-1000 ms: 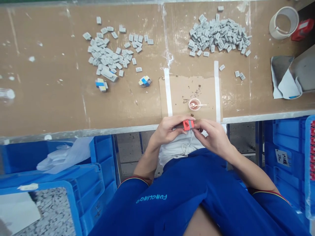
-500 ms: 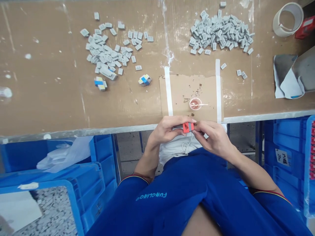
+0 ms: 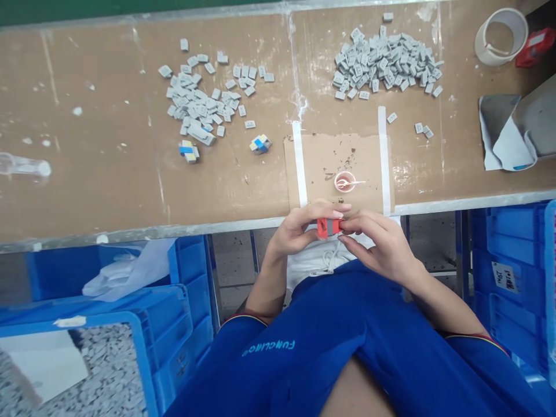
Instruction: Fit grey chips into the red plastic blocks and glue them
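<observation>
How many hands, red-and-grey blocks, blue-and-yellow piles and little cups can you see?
Hands: 2 (left hand, right hand)
Red-and-grey block: 1
Blue-and-yellow piles: 2
Little cup: 1
Total: 6

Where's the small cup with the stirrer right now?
In the head view, the small cup sits on the cardboard mat between two white tape strips, just beyond the fingertips of the left hand.
</observation>
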A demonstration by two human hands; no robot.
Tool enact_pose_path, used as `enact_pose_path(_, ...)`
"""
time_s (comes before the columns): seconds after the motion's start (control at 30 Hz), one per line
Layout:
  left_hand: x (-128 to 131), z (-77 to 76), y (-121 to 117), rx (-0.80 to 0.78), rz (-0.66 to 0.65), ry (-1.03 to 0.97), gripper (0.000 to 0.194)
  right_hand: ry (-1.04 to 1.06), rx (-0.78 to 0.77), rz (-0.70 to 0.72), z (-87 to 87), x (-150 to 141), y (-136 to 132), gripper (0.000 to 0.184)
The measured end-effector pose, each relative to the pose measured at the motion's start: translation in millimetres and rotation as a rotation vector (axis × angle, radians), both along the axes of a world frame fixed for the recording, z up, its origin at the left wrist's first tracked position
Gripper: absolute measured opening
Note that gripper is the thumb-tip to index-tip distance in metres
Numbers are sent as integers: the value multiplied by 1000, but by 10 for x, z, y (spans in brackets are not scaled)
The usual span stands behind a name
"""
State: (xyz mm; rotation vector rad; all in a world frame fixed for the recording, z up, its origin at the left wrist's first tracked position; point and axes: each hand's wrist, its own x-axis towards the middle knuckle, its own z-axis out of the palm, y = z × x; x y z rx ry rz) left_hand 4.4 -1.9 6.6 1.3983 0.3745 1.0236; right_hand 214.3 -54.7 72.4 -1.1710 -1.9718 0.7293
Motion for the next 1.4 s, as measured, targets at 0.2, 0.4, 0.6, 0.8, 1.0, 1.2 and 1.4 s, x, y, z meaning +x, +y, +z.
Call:
enact_pose_path(0.2, 107, -37, -279, -217, 139, -123, 36, 41, 109, -27, 72, -67, -45, 27)
enact_pose_path(0.4, 247, 66, -429, -200, 160, -93, 33, -2, 235, -111, 211, -91, -180, 18)
enact_pose_path(0.6, 395, 398, -451, 70, 96, 114, 38, -166, 275, -255, 423, 208, -534, 4)
enact_pose_path(0.8, 1079, 543, -237, 163, -221, 194, 42, -222, 252, -407, 648, 843, -926, 10)
enact_pose_path(1.0, 1855, 707, -251, 88, -368, 107, 39, -226, 277, -634, 685, 1271, -1187, 9)
enact_pose_path(1.2, 2186, 871, -107, 5, -385, 264, 39, -123, 151, -586, 803, 1656, -1167, 10)
enact_pose_path(1.4, 2479, 1057, -236, -559, -495, 91, 55, 42, 105, -640, 918, 1767, -1052, 27)
